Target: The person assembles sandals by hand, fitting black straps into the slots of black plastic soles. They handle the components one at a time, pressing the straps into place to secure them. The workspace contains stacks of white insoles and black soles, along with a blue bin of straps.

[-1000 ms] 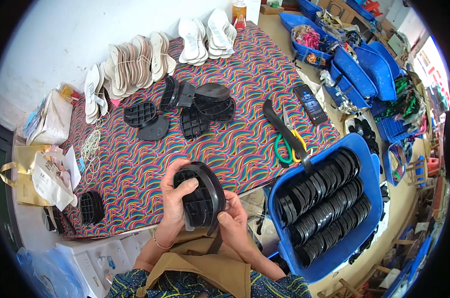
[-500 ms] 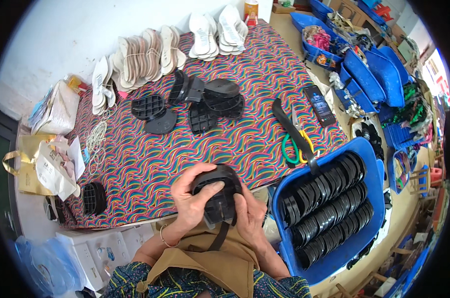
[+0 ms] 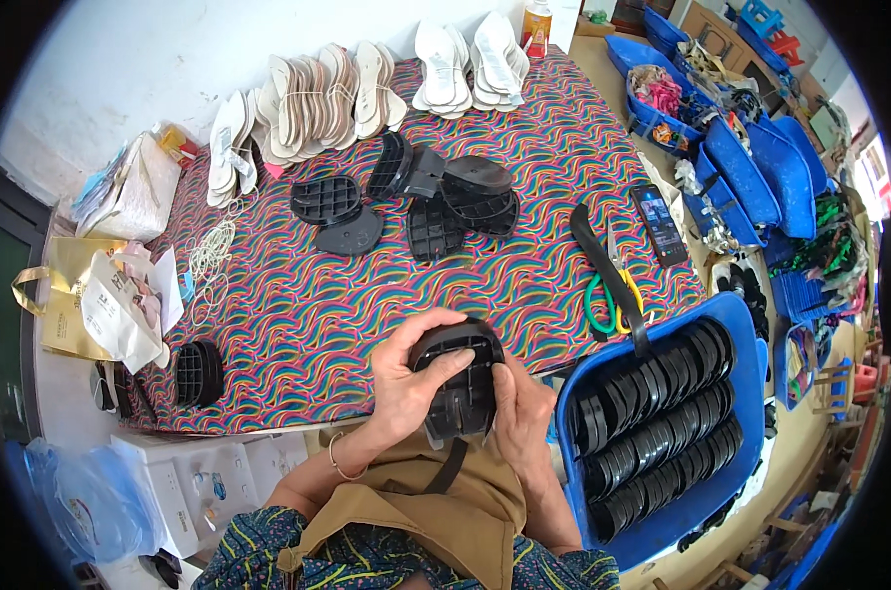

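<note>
- Surface: covered in a multicoloured wavy-patterned cloth, set against a white wall.
- Black shoe sole: held at the near edge of the surface, above a tan apron.
- Left hand: fingers wrapped over the sole's left side.
- Right hand: fingers closed on its right side.
- Blue bin: just right, holding rows of black soles.

Black sole matt ribbed plastic or rubber; bench cloth glossy, multicolour swirl print; blue bin smooth plastic; insoles pale, matt.

a shoe sole sits between the left hand and right hand, before the table; a bin of soles stands right, scissors behind it.
</note>
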Motion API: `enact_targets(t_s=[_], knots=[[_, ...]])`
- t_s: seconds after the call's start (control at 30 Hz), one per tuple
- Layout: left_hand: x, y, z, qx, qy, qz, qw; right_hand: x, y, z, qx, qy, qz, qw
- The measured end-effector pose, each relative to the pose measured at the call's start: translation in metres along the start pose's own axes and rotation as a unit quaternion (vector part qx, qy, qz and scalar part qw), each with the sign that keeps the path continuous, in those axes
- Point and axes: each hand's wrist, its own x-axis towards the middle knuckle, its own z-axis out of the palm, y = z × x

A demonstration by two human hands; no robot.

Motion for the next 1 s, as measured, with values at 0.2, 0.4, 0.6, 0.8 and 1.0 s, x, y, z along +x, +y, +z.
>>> enact_targets(t_s=[0.2,0.4,0.6,0.8,1.0], knots=[[0.020,0.002,-0.008,-0.104,-0.131,-0.099,0.981,-0.004,0.005,0.006,0.071,0.056,0.033,0.995],[0.020,-0.006,-0.024,-0.387,-0.200,-0.203,0.877,-0.003,0.013,0.001,0.256,0.080,0.116,0.956],[0.017,-0.022,-0.022,-0.480,-0.183,-0.266,0.816,0.003,0.008,-0.006,0.292,0.105,0.100,0.945],[-0.017,-0.026,-0.004,-0.331,-0.152,-0.195,0.911,0.010,0.014,-0.003,0.166,0.192,0.042,0.966],[-0.028,-0.018,0.005,-0.150,-0.148,-0.128,0.969,0.008,0.007,-0.001,0.096,0.199,0.040,0.975]])
